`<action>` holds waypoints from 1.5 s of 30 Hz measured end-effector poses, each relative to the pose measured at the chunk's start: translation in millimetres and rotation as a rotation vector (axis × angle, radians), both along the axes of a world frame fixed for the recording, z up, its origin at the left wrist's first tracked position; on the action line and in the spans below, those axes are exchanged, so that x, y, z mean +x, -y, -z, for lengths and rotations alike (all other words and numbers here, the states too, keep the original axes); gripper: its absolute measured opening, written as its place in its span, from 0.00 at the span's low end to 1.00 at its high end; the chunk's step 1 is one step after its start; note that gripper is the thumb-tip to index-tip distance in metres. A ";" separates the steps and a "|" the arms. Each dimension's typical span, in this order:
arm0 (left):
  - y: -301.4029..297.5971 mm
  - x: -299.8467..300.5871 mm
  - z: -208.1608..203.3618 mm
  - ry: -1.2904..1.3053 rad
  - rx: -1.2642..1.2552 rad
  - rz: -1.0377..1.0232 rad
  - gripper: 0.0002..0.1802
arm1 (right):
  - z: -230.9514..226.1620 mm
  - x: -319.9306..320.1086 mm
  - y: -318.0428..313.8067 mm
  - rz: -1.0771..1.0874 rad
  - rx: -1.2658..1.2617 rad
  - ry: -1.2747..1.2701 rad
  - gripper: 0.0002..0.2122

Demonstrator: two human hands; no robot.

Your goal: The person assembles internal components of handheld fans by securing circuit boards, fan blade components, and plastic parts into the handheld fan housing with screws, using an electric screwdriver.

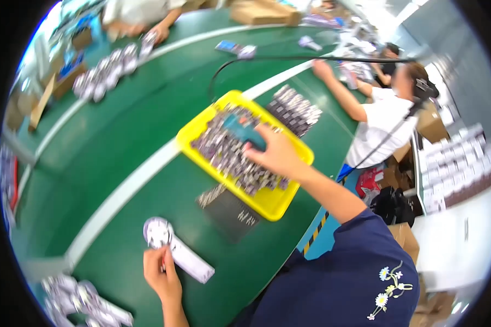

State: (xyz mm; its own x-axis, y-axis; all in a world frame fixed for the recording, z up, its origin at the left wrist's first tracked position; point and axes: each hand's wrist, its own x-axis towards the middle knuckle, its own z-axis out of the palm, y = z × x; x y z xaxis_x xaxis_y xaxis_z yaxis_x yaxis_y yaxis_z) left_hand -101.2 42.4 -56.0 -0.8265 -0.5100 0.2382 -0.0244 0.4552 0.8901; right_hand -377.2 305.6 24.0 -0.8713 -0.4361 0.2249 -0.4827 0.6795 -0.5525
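My right hand (278,151) is wrapped round a teal electric screwdriver (240,131), held over a yellow tray (226,185). Many small metallic and dark parts (218,150) lie heaped in the tray. Lower down, my left hand (162,275) has its fingertips pinched together at the round end of a pale, long-handled plastic part (188,259), which lies on the green table. A small reddish bit shows between those fingers, too small to name. Dark details sit inside the part's round end.
A dark plate with small metal pieces (229,212) lies beside the tray; rows of similar parts (294,109) stand behind it. More pale parts (82,302) are piled at lower left. A black cable (289,58) arches beyond the tray. Co-workers sit at far left and right (384,120).
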 end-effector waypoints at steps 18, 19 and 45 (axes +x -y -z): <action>5.6 4.8 -5.9 -0.062 0.015 0.046 0.06 | -63.5 -7.4 -2.2 0.029 -0.859 0.443 0.14; 3.3 -0.8 -6.0 -0.120 -0.017 0.057 0.05 | -74.7 -8.7 -2.6 -0.004 -0.956 0.543 0.13; 6.2 -9.8 -7.0 -0.001 0.177 -0.102 0.04 | 3.3 159.0 120.7 -0.293 -0.374 0.950 0.14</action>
State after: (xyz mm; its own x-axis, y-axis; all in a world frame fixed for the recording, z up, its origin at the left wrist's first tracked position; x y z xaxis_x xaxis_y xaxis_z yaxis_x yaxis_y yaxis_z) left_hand -111.1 36.1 -49.0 -0.7686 -0.6247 0.1377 -0.0616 0.2866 0.9561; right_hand -218.2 184.9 20.8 -0.6323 -0.7011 -0.3296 0.1391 0.3158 -0.9386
